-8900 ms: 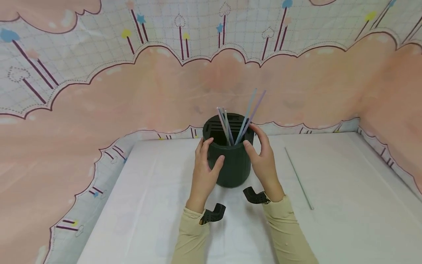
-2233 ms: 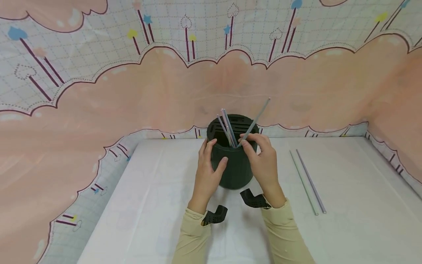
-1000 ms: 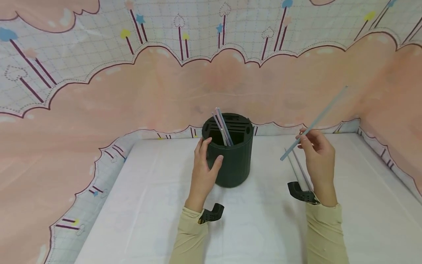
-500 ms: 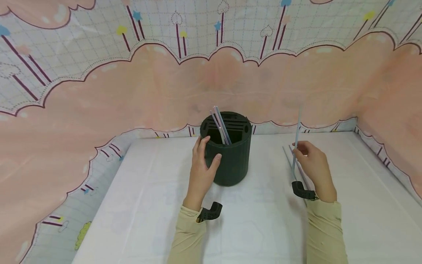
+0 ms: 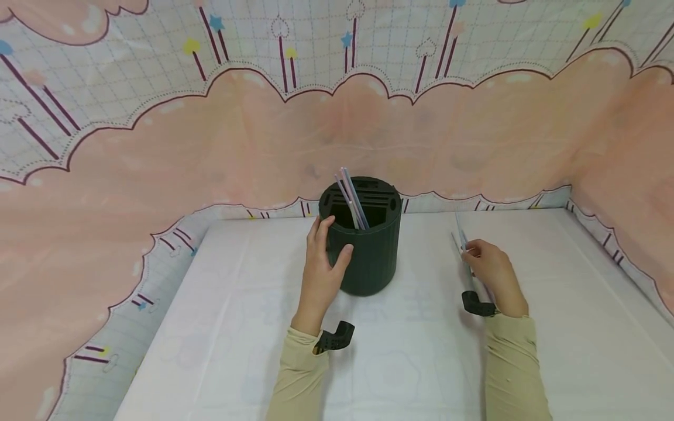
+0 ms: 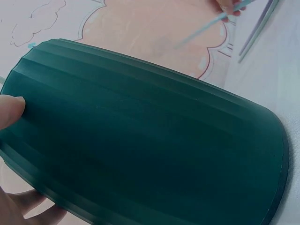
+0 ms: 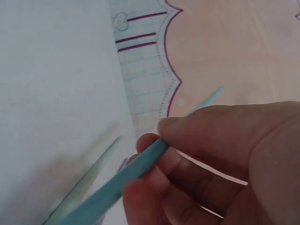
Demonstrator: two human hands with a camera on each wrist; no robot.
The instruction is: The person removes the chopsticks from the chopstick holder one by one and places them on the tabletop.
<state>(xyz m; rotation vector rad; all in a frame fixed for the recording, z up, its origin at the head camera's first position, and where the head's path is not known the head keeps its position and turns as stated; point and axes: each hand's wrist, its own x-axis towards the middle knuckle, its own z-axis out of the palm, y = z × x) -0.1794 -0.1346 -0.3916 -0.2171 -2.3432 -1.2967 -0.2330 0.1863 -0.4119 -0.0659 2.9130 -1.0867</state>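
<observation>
A dark green pen holder with a slotted top stands upright on the white table. My left hand grips its left side, thumb on the front and fingertips at the rim. Several thin pastel straws lean inside its front compartment. To the right, my right hand pinches a light blue straw between thumb and fingers, low over the table. Beside it lie a pale green straw and a purple straw, both partly hidden by the hand and wrist in the head view.
The white table runs back to a pink and white patterned cloth backdrop, which also rises along the left and right sides. A black camera mount sits on the left wrist, another black mount on the right.
The right hand has taken the light blue straw out of the holder, carried it right and lowered it beside the other two. The purple straw came to the table earlier. The left hand stays on the holder.
</observation>
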